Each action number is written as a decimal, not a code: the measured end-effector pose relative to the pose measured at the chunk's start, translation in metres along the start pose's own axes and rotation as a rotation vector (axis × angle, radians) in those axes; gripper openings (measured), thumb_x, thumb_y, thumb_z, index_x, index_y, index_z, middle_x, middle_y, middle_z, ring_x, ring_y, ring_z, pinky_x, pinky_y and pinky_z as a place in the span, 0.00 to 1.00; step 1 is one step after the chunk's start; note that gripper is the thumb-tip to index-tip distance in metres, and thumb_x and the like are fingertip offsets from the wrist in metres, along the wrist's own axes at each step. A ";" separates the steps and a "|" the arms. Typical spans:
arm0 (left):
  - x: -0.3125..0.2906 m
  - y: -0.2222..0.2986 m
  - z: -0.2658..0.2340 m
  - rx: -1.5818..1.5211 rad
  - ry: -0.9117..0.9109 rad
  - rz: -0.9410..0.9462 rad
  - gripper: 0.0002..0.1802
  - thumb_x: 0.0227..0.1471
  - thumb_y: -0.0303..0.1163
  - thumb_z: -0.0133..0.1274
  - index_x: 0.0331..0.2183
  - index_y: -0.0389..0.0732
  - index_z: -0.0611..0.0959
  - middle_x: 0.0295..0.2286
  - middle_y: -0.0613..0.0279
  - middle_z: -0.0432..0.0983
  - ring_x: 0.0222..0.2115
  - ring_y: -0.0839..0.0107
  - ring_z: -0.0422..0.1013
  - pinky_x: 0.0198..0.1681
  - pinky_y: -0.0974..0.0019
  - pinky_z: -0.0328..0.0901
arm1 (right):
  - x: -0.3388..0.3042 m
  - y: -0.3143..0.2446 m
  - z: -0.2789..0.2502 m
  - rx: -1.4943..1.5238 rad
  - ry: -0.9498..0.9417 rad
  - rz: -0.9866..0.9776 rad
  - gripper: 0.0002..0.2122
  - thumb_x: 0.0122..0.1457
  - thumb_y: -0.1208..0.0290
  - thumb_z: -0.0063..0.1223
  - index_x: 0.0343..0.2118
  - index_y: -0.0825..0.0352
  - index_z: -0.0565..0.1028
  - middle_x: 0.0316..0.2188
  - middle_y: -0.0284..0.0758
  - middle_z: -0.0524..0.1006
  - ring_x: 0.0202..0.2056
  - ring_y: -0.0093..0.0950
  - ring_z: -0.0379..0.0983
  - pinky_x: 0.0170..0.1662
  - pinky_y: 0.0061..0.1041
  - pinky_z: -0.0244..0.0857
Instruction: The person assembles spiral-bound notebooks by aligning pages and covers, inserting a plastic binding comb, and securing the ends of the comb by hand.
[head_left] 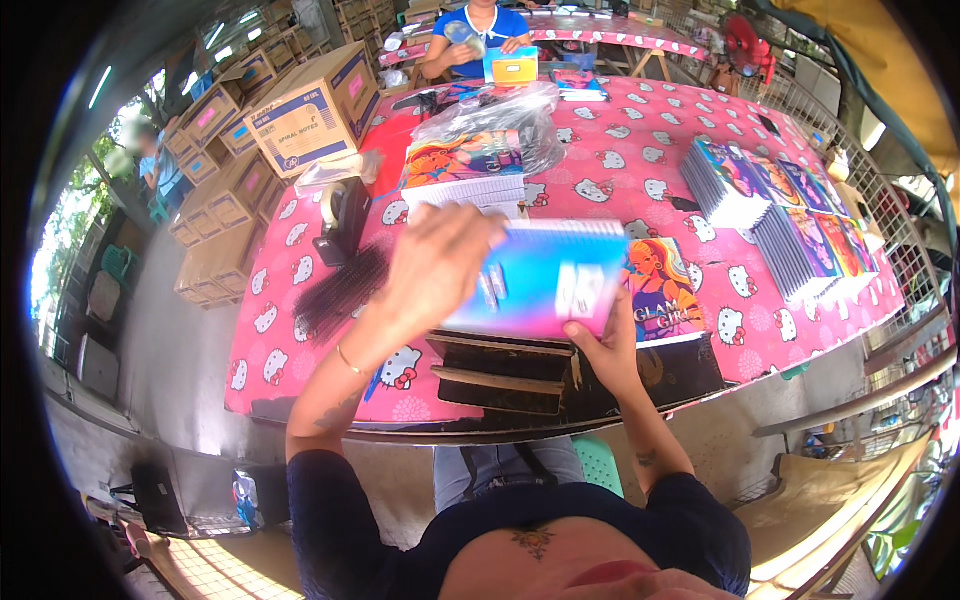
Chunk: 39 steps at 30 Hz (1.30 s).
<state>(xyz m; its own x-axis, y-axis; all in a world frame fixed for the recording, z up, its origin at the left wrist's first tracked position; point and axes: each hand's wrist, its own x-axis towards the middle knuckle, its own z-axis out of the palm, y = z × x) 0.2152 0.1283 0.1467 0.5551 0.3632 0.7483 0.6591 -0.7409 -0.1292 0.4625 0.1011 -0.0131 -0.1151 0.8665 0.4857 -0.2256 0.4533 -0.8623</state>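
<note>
A spiral notebook (540, 275) with a blue and pink cover is held up at a tilt above the near edge of the table. My right hand (610, 345) grips its lower right corner, thumb on the cover. My left hand (440, 255) is at its upper left, fingers curled and smeared by motion; whether they pinch anything is unclear. Below the notebook lies a dark worn board with wooden strips (500, 375). A printed cover with an illustrated figure (665, 290) lies just right of my right hand. Behind the notebook stands a stack of illustrated notebooks (465, 165).
Left of my left arm are a bundle of thin black wire coils (340, 292) and a black tape dispenser (343, 220). Clear plastic (510, 120) and a big carton (315, 108) stand farther back. Notebook stacks (790, 215) fill the right side. Across the table sits another person (478, 45).
</note>
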 end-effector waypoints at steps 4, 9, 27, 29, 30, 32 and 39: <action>-0.016 0.027 -0.015 -0.089 -0.144 -0.075 0.07 0.54 0.25 0.56 0.37 0.36 0.81 0.26 0.60 0.72 0.27 0.62 0.71 0.34 0.59 0.60 | -0.029 0.004 0.009 -0.056 0.027 0.145 0.19 0.60 0.77 0.62 0.53 0.72 0.70 0.45 0.37 0.80 0.46 0.22 0.75 0.51 0.24 0.67; -0.017 0.033 -0.019 -0.100 -0.135 -0.042 0.10 0.53 0.26 0.58 0.40 0.35 0.81 0.27 0.60 0.73 0.28 0.63 0.71 0.34 0.60 0.61 | -0.031 0.011 0.008 -0.204 0.069 0.064 0.15 0.59 0.79 0.63 0.48 0.73 0.74 0.38 0.35 0.82 0.38 0.18 0.77 0.44 0.21 0.70; -0.145 0.059 0.024 0.260 -0.066 -0.425 0.30 0.64 0.41 0.49 0.62 0.36 0.68 0.54 0.48 0.71 0.58 0.55 0.65 0.63 0.52 0.53 | -0.039 0.026 0.031 -0.059 0.003 0.045 0.33 0.57 0.76 0.61 0.65 0.67 0.59 0.53 0.44 0.73 0.54 0.33 0.71 0.59 0.32 0.62; -0.181 0.069 0.034 -0.380 0.122 -1.166 0.33 0.66 0.42 0.45 0.64 0.34 0.62 0.61 0.46 0.62 0.64 0.56 0.55 0.67 0.55 0.47 | -0.035 0.029 0.042 -0.117 -0.015 0.044 0.33 0.59 0.71 0.60 0.65 0.67 0.58 0.51 0.43 0.74 0.54 0.32 0.71 0.58 0.32 0.62; -0.192 0.073 0.037 -0.573 0.162 -1.283 0.33 0.67 0.42 0.43 0.65 0.33 0.62 0.61 0.46 0.61 0.65 0.55 0.54 0.67 0.56 0.46 | -0.033 0.030 0.045 -0.154 -0.023 0.050 0.33 0.60 0.68 0.60 0.65 0.67 0.58 0.50 0.42 0.74 0.53 0.31 0.70 0.58 0.32 0.62; -0.207 0.075 0.043 -0.762 0.203 -1.287 0.32 0.68 0.42 0.41 0.64 0.30 0.62 0.60 0.44 0.64 0.64 0.54 0.56 0.66 0.58 0.48 | -0.029 0.031 0.036 -0.187 0.004 0.203 0.24 0.58 0.67 0.63 0.56 0.69 0.70 0.43 0.38 0.77 0.46 0.26 0.73 0.52 0.26 0.65; -0.279 -0.109 0.049 0.434 -0.184 -0.822 0.17 0.54 0.29 0.56 0.45 0.32 0.80 0.36 0.48 0.77 0.38 0.51 0.73 0.42 0.53 0.69 | -0.014 0.047 0.023 -0.172 -0.035 0.104 0.15 0.58 0.71 0.65 0.45 0.70 0.73 0.38 0.32 0.76 0.39 0.19 0.71 0.45 0.21 0.66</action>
<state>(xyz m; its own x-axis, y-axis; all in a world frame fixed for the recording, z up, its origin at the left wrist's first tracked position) 0.0134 0.1354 -0.0800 -0.1199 0.7886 0.6031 0.9898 0.0481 0.1339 0.4309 0.1057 -0.0571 -0.1636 0.9042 0.3946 -0.0424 0.3932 -0.9185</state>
